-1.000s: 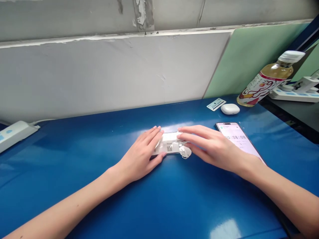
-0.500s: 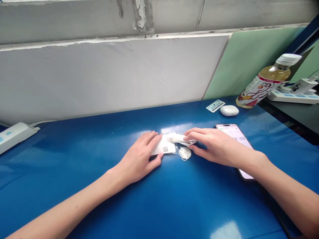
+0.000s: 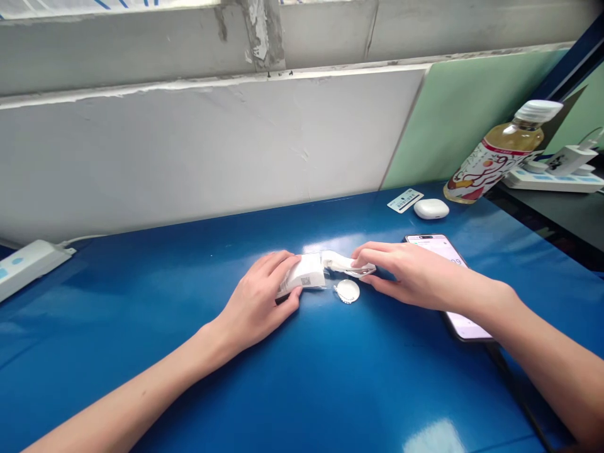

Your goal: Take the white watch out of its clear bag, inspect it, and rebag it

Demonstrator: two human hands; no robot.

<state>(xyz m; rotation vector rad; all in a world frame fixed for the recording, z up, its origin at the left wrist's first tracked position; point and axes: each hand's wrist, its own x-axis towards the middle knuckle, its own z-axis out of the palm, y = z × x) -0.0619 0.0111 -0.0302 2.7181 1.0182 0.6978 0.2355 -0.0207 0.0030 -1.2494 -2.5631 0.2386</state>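
Note:
My left hand (image 3: 262, 286) is closed around a white packet (image 3: 309, 272) printed with a small QR code. Clear plastic shows along the packet's lower edge, and my fingers cover its left end. To the right, my right hand (image 3: 394, 270) pinches a white, elongated object (image 3: 337, 262) with a rounded left end; its exact kind cannot be made out. Between the hands, just below that object, a round white tag (image 3: 348, 290) with a beaded chain along its edge lies on the blue table (image 3: 302, 377), touched by neither hand.
Partly under my right forearm lies a lit phone (image 3: 431, 246). Behind it are a white earbud case (image 3: 431, 209), a printed card (image 3: 404, 201) and a drink bottle (image 3: 495, 157). Power strips sit at the left (image 3: 33, 267) and far right (image 3: 557, 179). A wall (image 3: 212, 151) bounds the back.
My left hand and the packet have shifted slightly left, opening a small gap from the white object in my right hand. The packet now looks more bowed. The camera view has moved a little.

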